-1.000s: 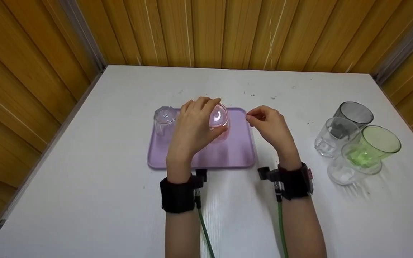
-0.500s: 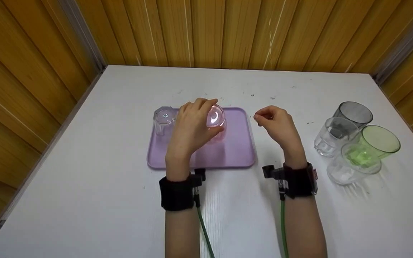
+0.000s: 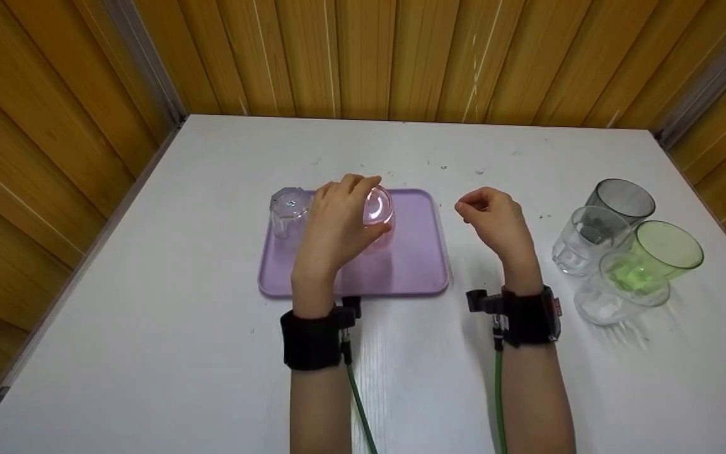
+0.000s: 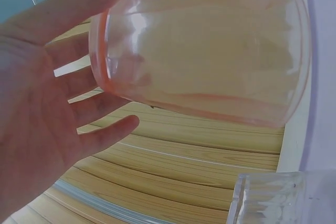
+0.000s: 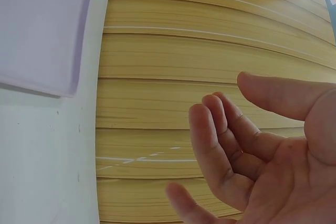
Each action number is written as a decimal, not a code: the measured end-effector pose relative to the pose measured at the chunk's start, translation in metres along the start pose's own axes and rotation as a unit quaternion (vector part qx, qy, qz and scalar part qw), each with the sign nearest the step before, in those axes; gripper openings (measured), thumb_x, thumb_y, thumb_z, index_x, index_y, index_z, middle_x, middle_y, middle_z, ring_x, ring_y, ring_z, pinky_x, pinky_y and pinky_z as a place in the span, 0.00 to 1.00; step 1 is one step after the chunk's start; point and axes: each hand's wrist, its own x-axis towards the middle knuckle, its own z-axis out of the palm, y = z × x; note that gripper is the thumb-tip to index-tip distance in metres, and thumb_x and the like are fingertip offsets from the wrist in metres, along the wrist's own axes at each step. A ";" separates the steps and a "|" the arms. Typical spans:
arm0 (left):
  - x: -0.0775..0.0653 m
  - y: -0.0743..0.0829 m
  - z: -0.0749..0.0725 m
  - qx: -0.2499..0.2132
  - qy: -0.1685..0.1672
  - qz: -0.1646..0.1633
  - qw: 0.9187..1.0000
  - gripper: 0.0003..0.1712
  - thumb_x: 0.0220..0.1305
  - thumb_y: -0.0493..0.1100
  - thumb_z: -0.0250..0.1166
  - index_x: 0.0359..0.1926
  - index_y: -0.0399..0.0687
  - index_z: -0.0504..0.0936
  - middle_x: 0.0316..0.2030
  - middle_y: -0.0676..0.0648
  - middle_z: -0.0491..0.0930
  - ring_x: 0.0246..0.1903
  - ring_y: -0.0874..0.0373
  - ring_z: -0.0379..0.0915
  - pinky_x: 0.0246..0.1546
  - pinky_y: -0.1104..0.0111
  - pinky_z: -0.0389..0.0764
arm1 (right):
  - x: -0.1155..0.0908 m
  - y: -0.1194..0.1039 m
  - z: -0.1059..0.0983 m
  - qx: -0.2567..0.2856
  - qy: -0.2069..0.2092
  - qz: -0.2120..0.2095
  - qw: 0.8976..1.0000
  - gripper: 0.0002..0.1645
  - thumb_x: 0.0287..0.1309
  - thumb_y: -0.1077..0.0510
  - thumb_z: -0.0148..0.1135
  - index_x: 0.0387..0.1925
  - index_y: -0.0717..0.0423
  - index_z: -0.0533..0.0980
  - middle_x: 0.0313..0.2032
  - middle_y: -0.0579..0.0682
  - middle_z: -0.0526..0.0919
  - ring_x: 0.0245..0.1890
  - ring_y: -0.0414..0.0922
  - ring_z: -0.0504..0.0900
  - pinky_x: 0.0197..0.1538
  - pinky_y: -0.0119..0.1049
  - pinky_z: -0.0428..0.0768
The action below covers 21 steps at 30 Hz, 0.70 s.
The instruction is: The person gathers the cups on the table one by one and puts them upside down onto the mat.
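A pink-tinted transparent glass (image 3: 378, 208) is upside down over the purple tray (image 3: 410, 271), its thick base upward. My left hand (image 3: 336, 221) holds it near the base between thumb and fingers. Up close in the left wrist view, the pink glass (image 4: 205, 51) has its mouth beside the tray; I cannot tell whether it touches. Left of that hand, a clear faceted glass (image 3: 288, 211) stands inverted on the tray. My right hand (image 3: 498, 221) hovers right of the tray, fingers loosely bent; the right wrist view shows nothing in the hand (image 5: 268, 156).
Mouth up at the table's right stand a grey glass (image 3: 628, 195), a green glass (image 3: 672, 246) and two clear ones, a tumbler (image 3: 571, 249) and a wide-rimmed glass (image 3: 602, 306), grouped closely. Wood-patterned panels (image 3: 363, 57) border the white table (image 3: 149, 315).
My right hand has moved right, away from the tray. My left hand and the pink glass have shifted slightly left. The other glasses have stayed put.
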 end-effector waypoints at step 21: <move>0.001 -0.005 0.006 0.006 -0.032 -0.026 0.999 0.34 0.46 0.49 0.70 0.56 0.46 0.72 0.49 0.45 0.75 0.49 0.49 0.72 0.56 0.56 0.66 | -0.002 0.010 -0.012 -0.045 0.041 0.028 0.998 0.22 0.60 0.51 0.51 0.46 0.65 0.74 0.40 0.61 0.78 0.38 0.51 0.76 0.36 0.36 0.71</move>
